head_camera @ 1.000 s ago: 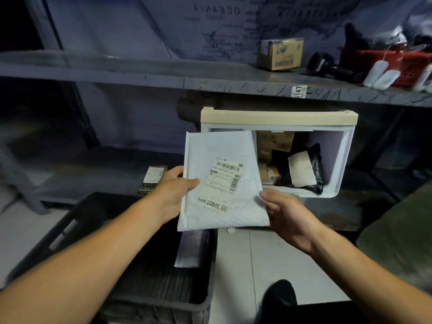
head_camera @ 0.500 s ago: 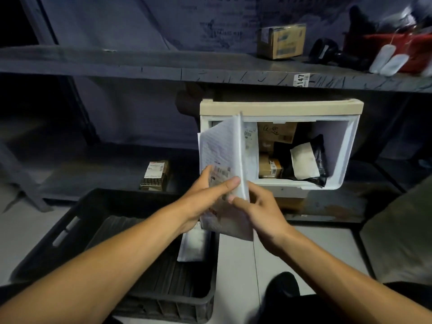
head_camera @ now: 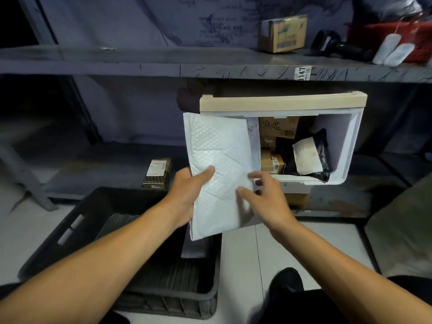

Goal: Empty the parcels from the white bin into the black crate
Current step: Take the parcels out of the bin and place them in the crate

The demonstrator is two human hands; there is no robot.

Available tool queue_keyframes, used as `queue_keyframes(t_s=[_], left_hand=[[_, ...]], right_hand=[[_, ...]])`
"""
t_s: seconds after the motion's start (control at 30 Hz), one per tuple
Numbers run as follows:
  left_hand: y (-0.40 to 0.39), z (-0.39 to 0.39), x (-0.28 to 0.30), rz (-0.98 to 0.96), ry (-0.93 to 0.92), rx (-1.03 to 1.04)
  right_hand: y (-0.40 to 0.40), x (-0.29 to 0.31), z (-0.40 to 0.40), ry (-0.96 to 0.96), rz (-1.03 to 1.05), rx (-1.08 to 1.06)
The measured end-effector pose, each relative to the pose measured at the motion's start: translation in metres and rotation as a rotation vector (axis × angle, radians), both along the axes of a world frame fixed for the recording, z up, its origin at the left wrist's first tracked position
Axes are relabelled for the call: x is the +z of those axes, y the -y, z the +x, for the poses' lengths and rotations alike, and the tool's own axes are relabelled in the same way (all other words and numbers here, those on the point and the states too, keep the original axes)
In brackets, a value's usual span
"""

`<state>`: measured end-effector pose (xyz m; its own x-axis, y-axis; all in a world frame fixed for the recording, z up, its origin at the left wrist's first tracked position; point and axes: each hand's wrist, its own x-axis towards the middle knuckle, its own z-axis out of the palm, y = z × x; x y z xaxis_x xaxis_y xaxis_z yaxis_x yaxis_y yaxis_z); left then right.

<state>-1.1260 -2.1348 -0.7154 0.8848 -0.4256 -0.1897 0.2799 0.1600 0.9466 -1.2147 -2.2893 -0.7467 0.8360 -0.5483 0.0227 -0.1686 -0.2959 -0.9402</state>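
Nearest me, a dark shoe on pale floor tiles, just right of the black crate. Crate sits on the floor at lower left, top open, near rim unobstructed; inside I see a ribbed dark bottom and one pale flat parcel leaning at the right wall, partly hidden. Over the crate's right rim my left hand grips the white bubble mailer by its left edge, thumb on the front face, fingers behind it. Mailer is held upright, slightly tilted, plain side toward me, lower corner above the crate's right side. My right hand is at the mailer's right edge, fingers spread and loosely bent; thumb and forefinger near or on the edge, blurred, so I cannot tell if it's actually pinching. Behind, the white bin with its beige rim rests tipped on the lower shelf, opening facing me; the mailer covers its left part. Bin holds brown cartons, a small box with barcode and a black poly bag with a white label. A small labelled packet lies on the lower shelf left of the bin, well apart. Upper shelf edge runs across above; on it a cardboard box and a red basket far right.
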Motion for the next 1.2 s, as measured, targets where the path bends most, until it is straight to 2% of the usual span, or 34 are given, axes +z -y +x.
queue_keyframes(t_s=[0.1, 0.23, 0.37, 0.47, 0.53, 0.63, 0.73, 0.8, 0.9, 1.0, 1.1, 1.2], left_hand=[[-0.006, 0.006, 0.003, -0.027, 0.003, -0.035], [-0.01, 0.012, 0.001, -0.008, 0.029, -0.042], [-0.009, 0.011, -0.007, 0.108, 0.121, 0.074], [-0.008, 0.012, -0.014, 0.372, 0.313, 0.227], [-0.007, 0.008, -0.016, 0.44, 0.366, 0.146], [-0.005, -0.005, -0.016, 0.27, 0.274, -0.052], [-0.008, -0.015, -0.012, 0.177, 0.221, -0.156], [-0.011, -0.02, -0.009, 0.097, 0.178, -0.143], [-0.018, -0.02, -0.007, 0.1, 0.047, 0.002], [-0.027, -0.008, -0.004, -0.008, 0.026, 0.107], [-0.035, -0.001, 0.003, -0.015, 0.05, 0.138], [-0.047, 0.005, 0.004, 0.024, 0.059, 0.083]], right_hand=[[0.015, -0.001, 0.001, -0.043, 0.194, -0.064], [0.02, -0.001, 0.002, -0.024, 0.373, 0.147], [0.012, -0.001, 0.003, 0.072, 0.338, 0.115], [0.002, -0.001, 0.003, 0.137, 0.202, 0.067], [-0.009, 0.001, 0.001, 0.223, 0.117, 0.079], [-0.031, 0.005, -0.004, 0.305, -0.104, 0.164], [-0.05, 0.006, -0.009, 0.256, -0.283, 0.221], [-0.059, 0.005, -0.01, 0.229, -0.356, 0.242], [-0.067, 0.001, -0.007, 0.199, -0.507, 0.352], [-0.068, 0.0, 0.001, 0.132, -0.4, 0.435], [-0.058, 0.0, 0.012, 0.076, -0.292, 0.281], [-0.045, 0.002, 0.019, 0.012, -0.175, 0.125]])
